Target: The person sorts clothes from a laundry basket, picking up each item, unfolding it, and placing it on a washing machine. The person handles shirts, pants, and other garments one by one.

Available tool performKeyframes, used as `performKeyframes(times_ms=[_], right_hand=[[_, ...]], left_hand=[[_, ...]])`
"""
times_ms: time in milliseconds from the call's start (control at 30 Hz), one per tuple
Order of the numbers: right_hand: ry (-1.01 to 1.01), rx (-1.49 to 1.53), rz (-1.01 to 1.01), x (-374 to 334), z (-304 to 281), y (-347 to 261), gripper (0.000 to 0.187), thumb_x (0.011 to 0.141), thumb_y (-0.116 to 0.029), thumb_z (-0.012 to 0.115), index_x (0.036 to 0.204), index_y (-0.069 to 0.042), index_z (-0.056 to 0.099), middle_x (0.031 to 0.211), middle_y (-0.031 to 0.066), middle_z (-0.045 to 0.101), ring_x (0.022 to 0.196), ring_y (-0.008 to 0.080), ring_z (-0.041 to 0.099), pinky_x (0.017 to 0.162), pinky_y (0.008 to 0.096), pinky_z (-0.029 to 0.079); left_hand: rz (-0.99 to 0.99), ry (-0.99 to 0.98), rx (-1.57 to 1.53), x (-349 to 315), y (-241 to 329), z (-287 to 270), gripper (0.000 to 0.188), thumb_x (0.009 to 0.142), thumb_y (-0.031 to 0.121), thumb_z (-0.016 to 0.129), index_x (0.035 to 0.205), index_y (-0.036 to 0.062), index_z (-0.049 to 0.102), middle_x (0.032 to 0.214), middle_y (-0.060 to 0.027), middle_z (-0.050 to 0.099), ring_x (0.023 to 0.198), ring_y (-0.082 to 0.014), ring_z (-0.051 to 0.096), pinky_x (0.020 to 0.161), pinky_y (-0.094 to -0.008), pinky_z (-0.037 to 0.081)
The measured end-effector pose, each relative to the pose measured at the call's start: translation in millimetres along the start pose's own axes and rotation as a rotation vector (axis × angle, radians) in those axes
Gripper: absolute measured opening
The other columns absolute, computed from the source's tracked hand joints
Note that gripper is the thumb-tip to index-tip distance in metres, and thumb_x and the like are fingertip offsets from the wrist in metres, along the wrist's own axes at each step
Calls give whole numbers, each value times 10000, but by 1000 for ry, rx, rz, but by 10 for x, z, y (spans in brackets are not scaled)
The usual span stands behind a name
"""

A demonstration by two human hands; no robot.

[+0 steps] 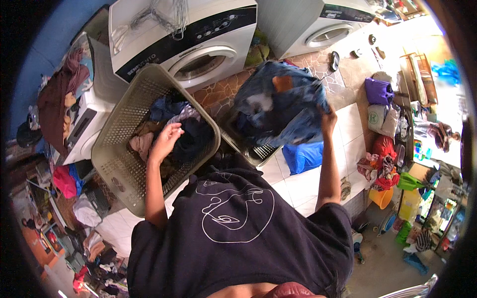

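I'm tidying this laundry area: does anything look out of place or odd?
Tangled wire hangers droop untidily over the control panel of the white washing machine, and dark sandals lie scattered on the floor. The denim at the right hand bulges past its basket. I see no clear spill.

One laundry basket [117,139] stands left of the jeans [283,109].

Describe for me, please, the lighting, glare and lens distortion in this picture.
Head view: glare washes out the upper right; in the basket, dark clothes sink into shadow; the fisheye leans the washers and leaves black corners; left hand, right hand and jeans look fairly sharp, while small clutter at lower left is too soft to identify.
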State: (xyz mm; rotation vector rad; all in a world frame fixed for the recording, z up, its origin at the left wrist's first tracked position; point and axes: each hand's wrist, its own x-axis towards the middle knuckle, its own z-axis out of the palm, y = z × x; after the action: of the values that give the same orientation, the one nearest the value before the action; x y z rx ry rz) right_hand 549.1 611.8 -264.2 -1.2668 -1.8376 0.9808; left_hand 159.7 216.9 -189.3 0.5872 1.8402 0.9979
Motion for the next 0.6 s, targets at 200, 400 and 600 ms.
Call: performKeyframes(times_ms=[200,400,600], right_hand=[[205,-794,474,781,502,790,750,529,-510,748,1133,-129,520,1108,194,477,1089,334,400,912,372,355],[-179,-199,-38,97,1662,255,318,710,-231,680,965,-67,584,998,160,517,906,279,449,792,356,399],[-211,-38,-303,-946,2090,-1364,217,732,-8,559,947,-35,553,930,114,512,921,269,459,834,348,371]], left_hand=[[-145,353,324,74,-859,-303,694,840,354,524,1346,91,128,1262,-139,395,1103,-248,442,889,-365,361],[-254,307,830,322,-1693,-323,485,785,399,551,1092,28,504,1179,-169,468,1046,-337,457,878,-445,366],[-100,295,487,836,-2239,118,683,652,507,649,1033,-45,518,1169,-251,450,1075,-371,431,911,-443,340]])
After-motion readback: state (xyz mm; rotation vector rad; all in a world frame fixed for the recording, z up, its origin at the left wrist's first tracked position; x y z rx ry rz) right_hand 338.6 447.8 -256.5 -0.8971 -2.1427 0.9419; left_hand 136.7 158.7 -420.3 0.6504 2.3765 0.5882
